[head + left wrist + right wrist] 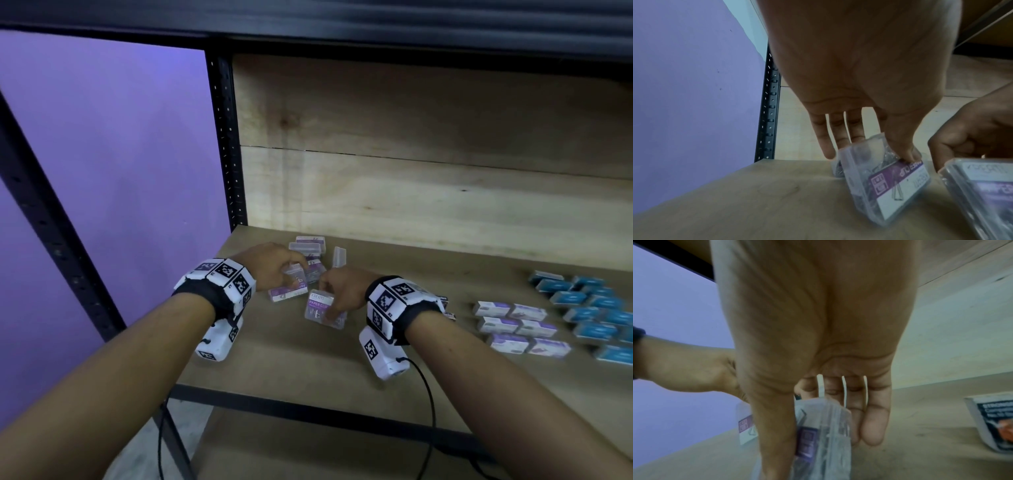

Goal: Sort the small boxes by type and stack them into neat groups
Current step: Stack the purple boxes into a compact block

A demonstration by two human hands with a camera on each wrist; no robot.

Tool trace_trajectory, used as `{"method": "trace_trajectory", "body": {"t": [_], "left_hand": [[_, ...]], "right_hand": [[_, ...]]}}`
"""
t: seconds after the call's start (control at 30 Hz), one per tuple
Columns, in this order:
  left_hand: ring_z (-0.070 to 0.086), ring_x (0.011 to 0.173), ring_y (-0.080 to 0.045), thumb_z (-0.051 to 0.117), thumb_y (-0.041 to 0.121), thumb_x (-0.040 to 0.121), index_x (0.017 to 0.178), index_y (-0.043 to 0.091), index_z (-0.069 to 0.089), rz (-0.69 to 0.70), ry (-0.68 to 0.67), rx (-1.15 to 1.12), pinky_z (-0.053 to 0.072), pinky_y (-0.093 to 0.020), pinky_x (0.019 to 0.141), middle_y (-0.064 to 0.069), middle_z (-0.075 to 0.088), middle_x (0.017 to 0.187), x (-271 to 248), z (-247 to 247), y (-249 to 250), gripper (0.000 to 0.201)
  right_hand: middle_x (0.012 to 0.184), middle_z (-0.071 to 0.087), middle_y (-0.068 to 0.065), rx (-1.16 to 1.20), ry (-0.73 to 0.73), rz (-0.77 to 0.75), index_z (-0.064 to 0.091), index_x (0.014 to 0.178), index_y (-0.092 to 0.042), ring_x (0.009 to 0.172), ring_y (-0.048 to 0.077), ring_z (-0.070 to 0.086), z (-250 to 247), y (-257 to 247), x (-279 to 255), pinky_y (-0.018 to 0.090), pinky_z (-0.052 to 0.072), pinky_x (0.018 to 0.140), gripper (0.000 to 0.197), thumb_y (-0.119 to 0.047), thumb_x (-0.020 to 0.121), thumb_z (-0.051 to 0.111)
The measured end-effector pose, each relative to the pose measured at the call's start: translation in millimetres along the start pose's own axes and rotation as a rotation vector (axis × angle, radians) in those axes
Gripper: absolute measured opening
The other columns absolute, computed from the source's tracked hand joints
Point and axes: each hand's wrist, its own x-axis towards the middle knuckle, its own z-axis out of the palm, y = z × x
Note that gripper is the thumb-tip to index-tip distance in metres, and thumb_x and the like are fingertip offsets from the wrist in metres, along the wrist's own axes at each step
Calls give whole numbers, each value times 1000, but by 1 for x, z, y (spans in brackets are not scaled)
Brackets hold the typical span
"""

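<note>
Clear plastic paper-clip boxes (288, 287) (322, 310), one pinched in each of the hands, left (274, 265) and right (344, 291), look slick and could slip onto the wooden shelf (274, 359).

Both bare forearms reach forward, each wrist strapped with a marker band. The left hand (274, 265) points fingers down, thumb and fingers pinching a clear box. The right hand (342, 291), close beside it, likewise pinches another box between thumb and fingers.

Probably a stockroom: slotted metal shelving (226, 144) holding stationery boxes (520, 325).
</note>
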Motion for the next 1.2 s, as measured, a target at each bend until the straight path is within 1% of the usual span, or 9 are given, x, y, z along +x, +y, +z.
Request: {"method": "trace_trajectory", "body": {"t": [0.1, 0.23, 0.37, 0.43, 0.5, 0.77, 0.9, 1.03, 1.2], "left_hand": [[53, 83, -18, 69, 32, 84, 111, 28, 60, 2, 17, -62, 41, -28, 71, 0, 58, 94, 0, -1, 9, 29], [60, 89, -22, 69, 24, 85, 104, 24, 51, -53, 20, -212, 50, -36, 81, -4, 62, 100, -1, 4, 15, 26], [60, 87, -8, 68, 19, 86, 117, 32, 51, -42, 3, -374, 46, -20, 74, 11, 60, 100, -4, 12, 14, 38], [57, 104, -7, 65, 16, 88, 130, 34, 51, -42, -22, -389, 45, -22, 88, 13, 56, 118, -7, 14, 13, 48], [51, 116, -13, 63, 10, 87, 127, 33, 56, -62, -24, -380, 43, -27, 98, 6, 52, 129, -8, 13, 10, 46], [54, 86, -16, 73, 5, 75, 108, 19, 56, -108, -19, -332, 47, -27, 75, -3, 57, 99, -12, 3, 6, 40], [55, 94, -15, 70, 4, 77, 122, 30, 59, -127, -26, -322, 46, -27, 84, 1, 56, 109, -15, 1, -2, 53], [57, 101, -16, 69, 4, 78, 107, 34, 68, -145, -52, -428, 46, -30, 88, 3, 61, 117, -20, 6, -11, 41], [58, 108, -23, 65, -5, 77, 106, 28, 65, -124, -98, -533, 47, -37, 95, -4, 63, 116, -29, 8, -19, 44]], "right_hand": [[106, 66, 6, -17, -3, -10, 60, 105, -12, 88, 21, 60, 0, 1, -2, 30, 46, 72, 45, -29, 70, 81], [104, 66, 10, -36, 5, -12, 60, 103, -8, 85, 24, 60, 0, 4, -4, 31, 46, 71, 44, -28, 70, 80], [101, 66, 11, -25, 29, -8, 61, 103, -5, 81, 22, 57, -1, 8, -5, 31, 44, 69, 43, -27, 71, 80], [105, 65, 12, -22, 44, -5, 62, 104, -5, 84, 22, 57, 0, 10, -4, 31, 44, 70, 43, -27, 72, 80], [108, 64, 13, -25, 61, -2, 61, 105, -6, 88, 24, 58, 0, 10, -4, 29, 42, 70, 43, -26, 72, 80], [105, 67, 12, -3, 84, -14, 64, 104, -5, 85, 22, 59, -1, 6, -2, 30, 44, 70, 36, -21, 74, 78], [105, 68, 8, 7, 89, -19, 65, 104, -8, 93, 24, 63, 0, 4, -3, 29, 46, 72, 35, -21, 74, 78], [103, 68, 8, 4, 77, -14, 65, 101, -9, 82, 19, 58, -1, 5, -4, 27, 42, 68, 34, -22, 73, 79], [103, 66, 6, -1, 49, 2, 64, 104, -10, 81, 18, 55, -2, 5, -4, 28, 42, 67, 38, -23, 72, 80]]}}
